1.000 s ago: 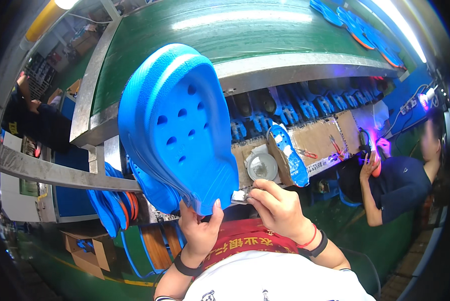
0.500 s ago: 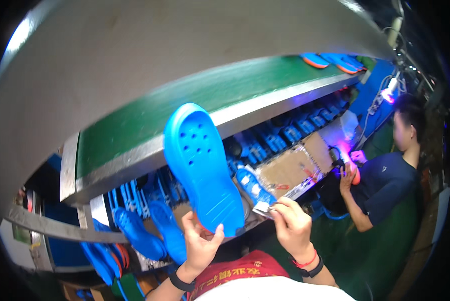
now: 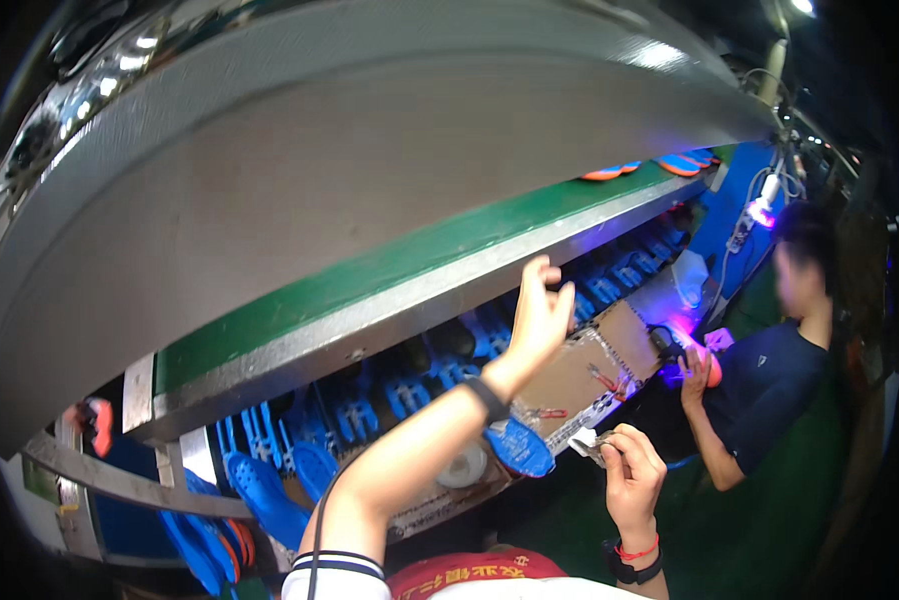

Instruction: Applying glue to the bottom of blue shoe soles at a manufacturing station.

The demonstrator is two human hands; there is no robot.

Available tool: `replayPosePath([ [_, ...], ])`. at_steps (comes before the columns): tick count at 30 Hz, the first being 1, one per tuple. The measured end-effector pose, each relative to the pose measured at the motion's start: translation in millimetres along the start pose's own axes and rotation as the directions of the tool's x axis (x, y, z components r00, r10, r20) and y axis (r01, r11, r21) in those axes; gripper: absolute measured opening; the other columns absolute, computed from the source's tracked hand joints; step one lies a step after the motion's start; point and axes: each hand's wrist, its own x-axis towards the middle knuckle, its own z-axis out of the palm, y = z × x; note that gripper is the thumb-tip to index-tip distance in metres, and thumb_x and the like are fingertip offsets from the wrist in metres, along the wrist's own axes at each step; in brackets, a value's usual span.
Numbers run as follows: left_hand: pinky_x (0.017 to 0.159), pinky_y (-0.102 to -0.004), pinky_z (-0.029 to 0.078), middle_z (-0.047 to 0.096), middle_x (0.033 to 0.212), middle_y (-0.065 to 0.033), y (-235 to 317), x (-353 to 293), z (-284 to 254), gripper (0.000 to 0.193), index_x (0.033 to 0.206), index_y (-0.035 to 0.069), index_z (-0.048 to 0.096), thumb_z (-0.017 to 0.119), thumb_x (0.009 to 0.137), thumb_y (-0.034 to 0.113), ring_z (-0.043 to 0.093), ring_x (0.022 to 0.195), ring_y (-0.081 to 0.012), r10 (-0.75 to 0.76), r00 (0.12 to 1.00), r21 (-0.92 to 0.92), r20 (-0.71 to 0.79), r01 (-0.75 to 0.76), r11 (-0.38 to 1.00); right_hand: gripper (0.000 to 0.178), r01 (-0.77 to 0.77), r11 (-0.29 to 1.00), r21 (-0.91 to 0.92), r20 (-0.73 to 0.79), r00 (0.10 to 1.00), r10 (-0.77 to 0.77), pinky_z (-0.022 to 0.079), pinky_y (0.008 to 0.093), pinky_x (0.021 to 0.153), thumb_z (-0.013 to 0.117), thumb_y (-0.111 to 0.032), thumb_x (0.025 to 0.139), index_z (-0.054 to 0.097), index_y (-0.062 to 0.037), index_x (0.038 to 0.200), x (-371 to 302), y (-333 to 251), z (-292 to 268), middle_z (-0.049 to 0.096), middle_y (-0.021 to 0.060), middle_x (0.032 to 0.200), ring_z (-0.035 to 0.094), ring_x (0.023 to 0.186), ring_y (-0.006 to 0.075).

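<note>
My left hand [image 3: 544, 318] is raised at the front edge of the green conveyor belt [image 3: 279, 325], its fingers apart and nothing in them. Below and to the right, my right hand [image 3: 634, 478] pinches a small white-and-grey piece [image 3: 586, 443] whose exact kind I cannot make out. Between my left forearm and my right hand, a blue shoe sole [image 3: 519, 447] lies at the bench's near edge. Several blue perforated shoe uppers or clogs [image 3: 267, 500] rest at the left, beneath the belt.
Cardboard [image 3: 559, 385] with red-handled tools [image 3: 547, 413] covers the bench. Blue strapped shoe parts [image 3: 406, 395] line its back. Blue-and-orange soles [image 3: 681, 163] ride the belt. A co-worker [image 3: 769, 390] at the right holds an orange item under purple light. A grey panel [image 3: 369, 180] overhangs.
The large blue perforated clog has left my left hand and no longer shows. My left arm has reached up and right toward the belt. My right hand has shifted lower right, still pinching the small piece.
</note>
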Motion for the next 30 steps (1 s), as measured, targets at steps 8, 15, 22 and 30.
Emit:
replayPosePath([
  [8,0.096,-0.0443,0.033,0.044,0.105,-0.0182,-75.7,-352.9,-185.4,0.035,0.098,0.003,0.045,0.068,0.072,0.004,0.042,0.106,-0.0356,0.205,0.780,0.722,-0.591,0.399,0.565,0.010,0.088,0.994,0.069,0.259,0.960,-0.103,0.052,0.0337,0.060,0.069,0.003,0.078,0.065,0.0008,0.087,-27.0,-13.9,55.3,0.065,0.0152,0.091,0.066,0.071,0.0301],
  [15,0.092,-0.0468,0.034,0.047,0.110,-0.0156,-83.8,-471.0,-231.8,0.039,0.099,0.003,0.050,0.078,0.073,0.013,0.043,0.108,-0.0365,-0.029,0.668,0.655,-0.744,0.737,0.168,0.014,0.231,0.962,0.143,0.438,0.857,-0.271,0.054,0.0346,0.062,0.071,-0.003,0.078,0.066,-0.0040,0.091,-42.7,-25.5,105.4,0.066,0.0134,0.096,0.067,0.074,0.0305],
  [22,0.093,-0.0493,0.034,0.047,0.117,-0.0171,-100.9,-463.1,-243.7,0.020,0.093,0.003,0.056,0.068,0.078,0.005,0.043,0.111,-0.0370,0.024,0.673,0.672,-0.739,0.740,-0.034,0.015,0.258,0.953,0.159,0.496,0.814,-0.303,0.054,0.0357,0.061,0.071,-0.004,0.079,0.065,-0.0049,0.093,-48.3,-33.5,117.6,0.065,0.0133,0.097,0.067,0.073,0.0312],
  [30,0.094,-0.0503,0.035,0.047,0.120,-0.0230,-111.9,-458.5,-258.4,0.014,0.089,-0.002,0.056,0.063,0.078,0.002,0.042,0.115,-0.0397,0.023,0.691,0.686,-0.723,0.721,-0.100,0.015,0.238,0.957,0.169,0.525,0.800,-0.291,0.054,0.0351,0.060,0.071,-0.004,0.079,0.066,-0.0050,0.093,-52.1,-35.0,121.7,0.065,0.0123,0.097,0.067,0.072,0.0306],
])
